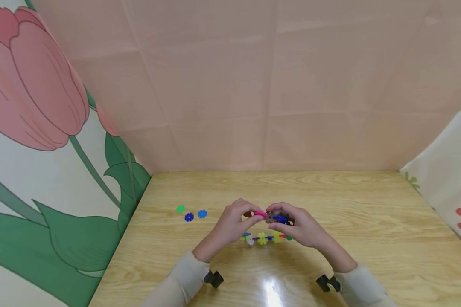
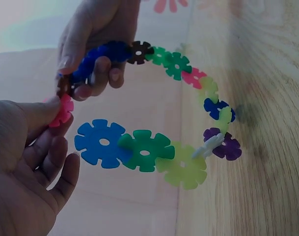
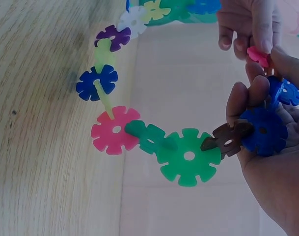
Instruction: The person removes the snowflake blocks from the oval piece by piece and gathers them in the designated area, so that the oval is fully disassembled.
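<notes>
Over the table, a chain of notched flower-shaped plastic discs (image 3: 189, 156) in several colours hangs in a loop below both hands. My left hand (image 1: 234, 219) pinches a pink disc (image 2: 64, 110) between thumb and fingers. Close on its right, my right hand (image 1: 301, 226) grips the chain's brown disc (image 2: 65, 86) and the dark blue discs (image 3: 263, 132) beside it. The pink disc meets the brown one's edge; whether they are slotted together I cannot tell. At the chain's free end, a light blue disc (image 2: 100, 142) joins a green disc (image 2: 145, 150), near the left fingers.
Three loose discs lie on the wooden table (image 1: 157, 264) to the left: a light green disc (image 1: 180, 209), a dark blue disc (image 1: 189, 217) and a bright blue disc (image 1: 202, 214). A pink cloth backdrop (image 1: 269, 85) rises behind the table, with a tulip-printed panel (image 1: 42, 85) at left.
</notes>
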